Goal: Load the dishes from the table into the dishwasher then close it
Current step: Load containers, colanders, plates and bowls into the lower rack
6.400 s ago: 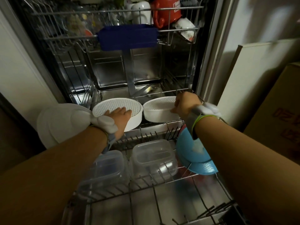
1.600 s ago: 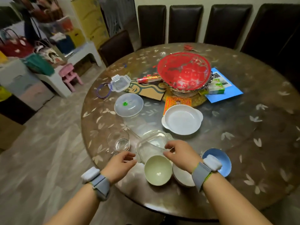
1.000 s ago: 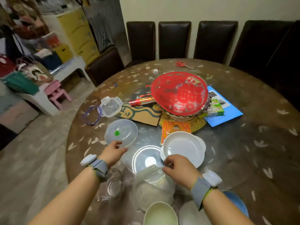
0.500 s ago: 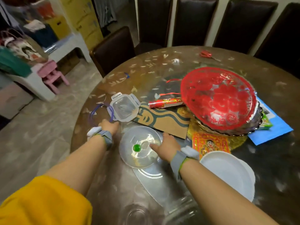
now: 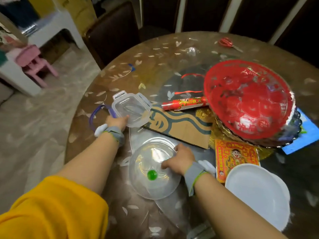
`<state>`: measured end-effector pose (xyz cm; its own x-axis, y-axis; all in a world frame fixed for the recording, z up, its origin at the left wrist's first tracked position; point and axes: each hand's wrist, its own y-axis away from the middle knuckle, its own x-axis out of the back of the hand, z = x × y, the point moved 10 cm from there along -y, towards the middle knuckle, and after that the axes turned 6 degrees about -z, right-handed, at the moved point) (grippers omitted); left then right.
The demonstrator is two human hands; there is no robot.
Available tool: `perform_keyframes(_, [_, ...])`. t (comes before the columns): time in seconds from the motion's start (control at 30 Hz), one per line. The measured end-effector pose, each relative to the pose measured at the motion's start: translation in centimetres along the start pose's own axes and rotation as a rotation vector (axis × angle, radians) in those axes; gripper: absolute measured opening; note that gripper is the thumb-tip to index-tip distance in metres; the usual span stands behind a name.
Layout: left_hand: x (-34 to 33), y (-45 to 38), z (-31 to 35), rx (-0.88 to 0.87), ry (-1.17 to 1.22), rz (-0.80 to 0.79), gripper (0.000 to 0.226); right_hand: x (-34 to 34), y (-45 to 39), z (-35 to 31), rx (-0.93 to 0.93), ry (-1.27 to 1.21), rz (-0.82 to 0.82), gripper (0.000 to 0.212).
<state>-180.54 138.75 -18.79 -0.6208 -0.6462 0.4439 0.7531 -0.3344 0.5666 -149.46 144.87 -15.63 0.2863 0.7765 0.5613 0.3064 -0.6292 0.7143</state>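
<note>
Round table [image 5: 172, 54], brown top with pale leaf pattern, was seen filling most of the view; dark chairs [image 5: 112, 31] were ranged behind it. A red perforated basket [image 5: 246, 99] was noted at the right, resting on a glass dish. A white dish [image 5: 257, 192] was recorded at the near right edge, lying flat, opening upward. A round clear lid [image 5: 153, 171] with a green knob [image 5: 152, 174] was found near the front centre, lying roughly flat, knob facing up; being round, no long axis could be given. A brown cardboard sheet [image 5: 179, 126] with a green printed face was seen just beyond it. A square clear lid [image 5: 132, 109] with four clip flaps was noted at the left of the table, tilted slightly, its corners pointing toward and away from the viewer. A red printed tube [image 5: 185, 102] lay beside the basket, long axis running left to right.

Right hand [image 5: 179, 160] was seen grasping the round lid's far right rim, thumb on top. Left hand [image 5: 116, 122] was seen at the near edge of the square lid, fingers curled onto its rim. Grey wrist bands were worn on both arms; a yellow sleeve [image 5: 51, 209] covered the left upper arm.
</note>
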Motion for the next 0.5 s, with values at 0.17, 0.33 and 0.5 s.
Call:
perform_keyframes(0.17, [1.5,4.0,-1.2,-0.135,0.566,-0.042,0.038,1.0,1.9,1.7,0.054,-0.207,0.037,0.056])
perform_keyframes(0.33, [2.9,13.8,-1.4,-0.333,0.483,-0.209,0.018,0.6,5.4,4.5,0.101,-0.938,-0.067,0.062])
perform_keyframes(0.5, [-0.3,24.9,-1.5,-0.358,0.400,-0.445,0.016,2.1,10.2,7.0,0.159,-1.335,-0.095,0.047])
